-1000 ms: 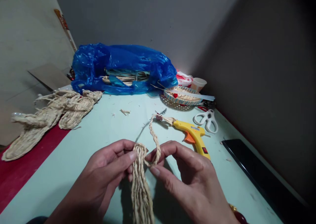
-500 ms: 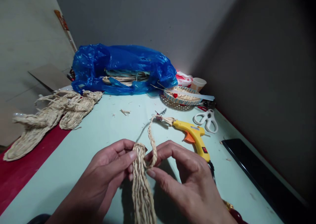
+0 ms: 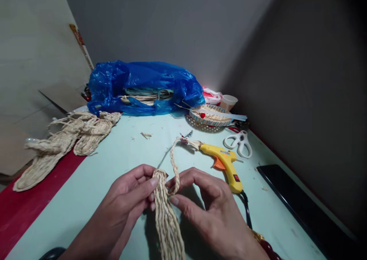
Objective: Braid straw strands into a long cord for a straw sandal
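My left hand [image 3: 126,202] pinches the top left edge of a woven straw piece [image 3: 168,223] that stands on edge between both hands. My right hand [image 3: 209,210] pinches a braided straw cord [image 3: 173,160] against the piece's right side. The cord loops up and away to a frayed end with a small clip [image 3: 185,140] lying on the pale green table [image 3: 120,156]. Both hands are closed in a pinch.
A yellow glue gun [image 3: 225,162] lies right of the cord, white scissors [image 3: 239,142] beyond it. A perforated tray [image 3: 210,116], a paper cup [image 3: 229,101] and a blue plastic bag [image 3: 143,86] of straw sit at the back. Straw sandals [image 3: 63,141] lie left, a black slab [image 3: 298,199] right.
The view has shifted a little, so things sit slightly lower in the picture. My right hand has drawn the cord closer against the woven piece; the loop is narrower.
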Demonstrator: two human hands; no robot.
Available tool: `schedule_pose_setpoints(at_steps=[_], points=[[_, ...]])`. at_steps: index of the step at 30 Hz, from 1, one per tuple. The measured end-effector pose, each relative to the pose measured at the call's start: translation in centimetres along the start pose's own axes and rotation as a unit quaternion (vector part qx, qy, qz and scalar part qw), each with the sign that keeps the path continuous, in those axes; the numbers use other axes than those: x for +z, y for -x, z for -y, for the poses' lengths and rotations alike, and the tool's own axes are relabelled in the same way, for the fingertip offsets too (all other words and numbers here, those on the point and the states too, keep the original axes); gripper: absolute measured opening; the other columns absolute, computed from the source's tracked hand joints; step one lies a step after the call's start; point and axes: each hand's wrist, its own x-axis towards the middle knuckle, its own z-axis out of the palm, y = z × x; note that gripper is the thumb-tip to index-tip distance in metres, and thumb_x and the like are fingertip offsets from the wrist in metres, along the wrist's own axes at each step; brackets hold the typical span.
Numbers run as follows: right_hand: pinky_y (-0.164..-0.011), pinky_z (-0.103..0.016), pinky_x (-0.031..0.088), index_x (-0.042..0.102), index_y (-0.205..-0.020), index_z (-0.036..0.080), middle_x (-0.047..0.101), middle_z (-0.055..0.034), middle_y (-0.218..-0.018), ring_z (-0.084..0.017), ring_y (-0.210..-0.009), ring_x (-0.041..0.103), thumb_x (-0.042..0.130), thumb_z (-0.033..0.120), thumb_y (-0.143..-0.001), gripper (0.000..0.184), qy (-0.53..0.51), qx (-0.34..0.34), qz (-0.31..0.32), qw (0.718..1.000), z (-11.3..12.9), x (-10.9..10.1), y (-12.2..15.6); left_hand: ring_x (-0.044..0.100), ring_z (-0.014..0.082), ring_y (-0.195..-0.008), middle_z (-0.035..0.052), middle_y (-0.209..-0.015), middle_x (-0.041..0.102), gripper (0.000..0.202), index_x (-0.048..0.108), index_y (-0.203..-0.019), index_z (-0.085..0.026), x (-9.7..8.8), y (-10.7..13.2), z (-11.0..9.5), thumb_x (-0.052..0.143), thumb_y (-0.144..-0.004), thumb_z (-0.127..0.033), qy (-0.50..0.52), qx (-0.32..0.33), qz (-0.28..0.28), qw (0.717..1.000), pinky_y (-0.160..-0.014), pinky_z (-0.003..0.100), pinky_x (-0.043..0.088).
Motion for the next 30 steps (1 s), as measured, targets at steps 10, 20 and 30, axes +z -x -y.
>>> schedule_pose_setpoints(at_steps=[10,20,30], points=[[-0.076,-0.026,0.048,0.058,-0.088,0.02,0.066,-0.0004,-0.086,-0.015,-0.083,0.062,0.063,0.02,-0.08,0.009,-0.079,0.05,0.039,0.995,0.3,0.0,-0.1,0.062,0.021,-0.072,0.0041,-0.075,0.064,0.026,0.065,-0.091,-0.017,0.4,0.1,-0.8,0.07,-0.069,-0.03,0.029,0.032,-0.01,0.999,-0.07,0.034,0.05],[-0.069,-0.024,0.048,0.058,-0.095,0.02,0.062,-0.0023,-0.092,-0.014,-0.082,0.06,0.059,0.016,-0.083,0.012,-0.159,0.053,0.06,0.984,-1.1,0.1,-0.3,0.054,0.0129,-0.076,-0.0009,-0.081,0.061,0.009,0.064,-0.085,-0.02,0.4,-0.1,-0.8,0.062,-0.084,-0.029,-0.023,0.049,0.041,0.998,-0.072,0.023,0.046],[-0.065,-0.023,0.045,0.057,-0.093,0.019,0.061,-0.0007,-0.087,-0.012,-0.075,0.056,0.059,0.015,-0.082,0.011,-0.148,0.066,0.079,0.984,-1.0,-0.1,-0.4,0.049,0.0122,-0.07,-0.0017,-0.071,0.057,0.016,0.061,-0.074,-0.017,0.0,-0.5,-0.3,0.062,-0.084,-0.029,-0.072,0.061,0.021,0.995,-0.069,0.023,0.042]])
